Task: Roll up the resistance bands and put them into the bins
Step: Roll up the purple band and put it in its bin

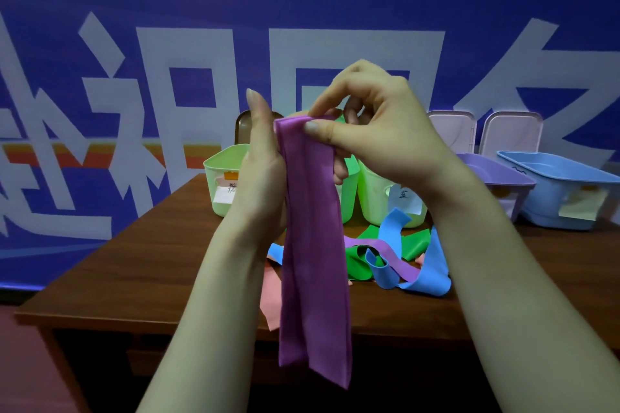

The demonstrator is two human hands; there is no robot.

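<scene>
Purple band [315,278] hangs down from both hands. Right hand [375,134] thumb and forefinger pinch its top fold; left hand [261,161] fingers curl behind it.

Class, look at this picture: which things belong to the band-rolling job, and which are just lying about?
Job in hand:
- purple band, held at its top by left hand and right hand
- loose bands on the table
- green bins, purple bin, blue bin

Lying about:
- lids propped behind the bins
- wall lettering
</scene>
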